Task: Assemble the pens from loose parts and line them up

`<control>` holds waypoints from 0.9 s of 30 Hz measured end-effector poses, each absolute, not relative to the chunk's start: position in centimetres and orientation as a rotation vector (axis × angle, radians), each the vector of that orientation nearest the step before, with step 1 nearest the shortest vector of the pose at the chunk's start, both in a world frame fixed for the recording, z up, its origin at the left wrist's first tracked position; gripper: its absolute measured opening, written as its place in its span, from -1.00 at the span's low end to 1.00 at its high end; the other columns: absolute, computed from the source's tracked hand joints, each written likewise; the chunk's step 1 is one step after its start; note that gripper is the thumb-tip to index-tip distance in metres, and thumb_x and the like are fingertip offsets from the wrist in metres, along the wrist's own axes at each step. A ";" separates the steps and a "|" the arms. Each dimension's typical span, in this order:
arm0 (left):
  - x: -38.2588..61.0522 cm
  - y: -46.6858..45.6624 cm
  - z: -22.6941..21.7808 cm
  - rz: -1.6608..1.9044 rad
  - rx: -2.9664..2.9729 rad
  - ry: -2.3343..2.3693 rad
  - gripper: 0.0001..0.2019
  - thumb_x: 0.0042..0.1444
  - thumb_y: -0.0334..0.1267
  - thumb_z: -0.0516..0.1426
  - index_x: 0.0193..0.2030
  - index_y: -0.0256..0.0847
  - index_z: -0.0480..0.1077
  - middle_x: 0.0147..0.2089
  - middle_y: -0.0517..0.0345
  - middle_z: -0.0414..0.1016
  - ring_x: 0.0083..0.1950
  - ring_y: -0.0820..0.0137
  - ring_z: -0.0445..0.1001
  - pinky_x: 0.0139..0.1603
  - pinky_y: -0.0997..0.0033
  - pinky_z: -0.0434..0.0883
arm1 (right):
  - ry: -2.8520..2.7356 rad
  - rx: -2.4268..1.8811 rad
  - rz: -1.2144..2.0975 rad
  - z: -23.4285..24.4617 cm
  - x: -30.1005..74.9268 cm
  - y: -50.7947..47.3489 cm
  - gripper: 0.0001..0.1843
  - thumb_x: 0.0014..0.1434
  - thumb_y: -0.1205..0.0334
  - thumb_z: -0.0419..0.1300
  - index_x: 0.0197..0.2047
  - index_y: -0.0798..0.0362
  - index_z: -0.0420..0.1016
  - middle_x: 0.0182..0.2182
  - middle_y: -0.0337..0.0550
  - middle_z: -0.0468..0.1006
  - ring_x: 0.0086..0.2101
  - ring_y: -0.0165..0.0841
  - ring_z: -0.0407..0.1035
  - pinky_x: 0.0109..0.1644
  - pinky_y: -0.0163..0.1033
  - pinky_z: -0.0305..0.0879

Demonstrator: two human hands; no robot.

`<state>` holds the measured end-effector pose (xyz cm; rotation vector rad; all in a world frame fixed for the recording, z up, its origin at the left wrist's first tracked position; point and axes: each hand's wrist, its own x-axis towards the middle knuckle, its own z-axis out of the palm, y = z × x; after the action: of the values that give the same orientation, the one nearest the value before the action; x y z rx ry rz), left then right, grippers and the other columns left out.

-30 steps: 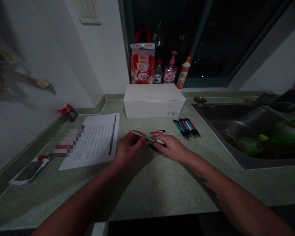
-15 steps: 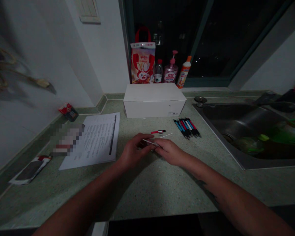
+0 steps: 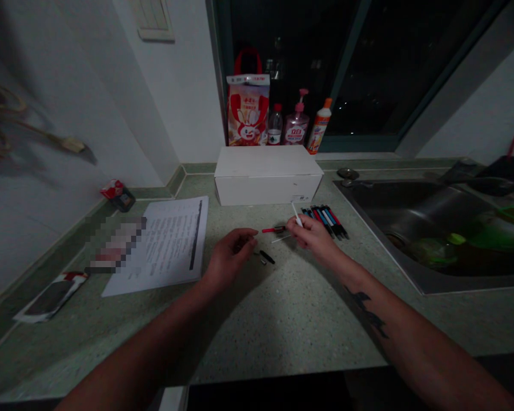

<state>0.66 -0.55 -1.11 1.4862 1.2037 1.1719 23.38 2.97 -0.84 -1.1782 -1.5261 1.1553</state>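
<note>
The hands are held apart above the table (image 3: 282, 325), near its front-middle. A thin white stick (image 3: 297, 214) is pinched in the fingers of the right hand (image 3: 312, 237), with its tip pointed up and away from the person. The left hand (image 3: 229, 257) is curled loosely, its fingers turned toward the right hand, and whether anything is held in it cannot be told. Between the hands, a red pen part (image 3: 272, 230) is laid on the table, and a second white stick (image 3: 280, 238) is lying just below it. A black pen part (image 3: 266, 257) and a small dark piece (image 3: 262, 262) are lying beside each other, nearer the left hand. A row of pens (image 3: 325, 222) is laid just past the right hand, close to the sink (image 3: 411, 228) set into the table's right side. A white box (image 3: 268, 177) is placed against the back edge, with a bag (image 3: 248, 108) and bottles (image 3: 297, 125) standing behind it on the window ledge. Papers (image 3: 171, 245) are spread to the left of the hands, and a pixelated item (image 3: 115, 242) is lying along their left edge.
</note>
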 end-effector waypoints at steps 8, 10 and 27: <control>0.7 -0.4 -1.2 1.200 1.465 1.216 -0.77 0.13 -0.16 0.21 -0.12 -0.21 0.52 -0.42 0.16 0.45 -0.44 0.42 0.38 -0.41 0.39 0.35 | -2.227 -1.341 0.916 -2.4 21.7 1.9 -0.87 0.06 0.23 0.30 -0.41 0.03 0.42 -0.50 -0.31 0.44 -0.47 -0.42 0.30 -0.37 -0.30 0.12; 0.7 -0.4 -1.1 1.204 1.453 1.221 -0.77 0.12 -0.17 0.20 -0.12 -0.21 0.52 -0.43 0.16 0.45 -0.44 0.42 0.37 -0.42 0.39 0.34 | -2.297 -1.372 0.885 -2.3 21.5 1.7 -0.86 0.06 0.23 0.32 -0.41 0.03 0.43 -0.50 -0.29 0.47 -0.46 -0.40 0.32 -0.37 -0.30 0.11; 1.0 -0.4 -0.8 1.117 1.388 1.142 -0.71 0.02 -0.18 0.28 -0.12 -0.24 0.49 -0.37 0.16 0.48 -0.44 0.44 0.39 -0.45 0.44 0.35 | -2.047 -1.232 0.763 -2.2 21.3 1.6 -0.92 0.15 0.19 0.20 -0.31 -0.01 0.42 -0.47 -0.26 0.46 -0.48 -0.39 0.31 -0.35 -0.28 0.18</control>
<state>1.00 -0.43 -0.82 1.3880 1.1418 1.1174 21.28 1.59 -2.17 -1.2321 -2.0468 0.7626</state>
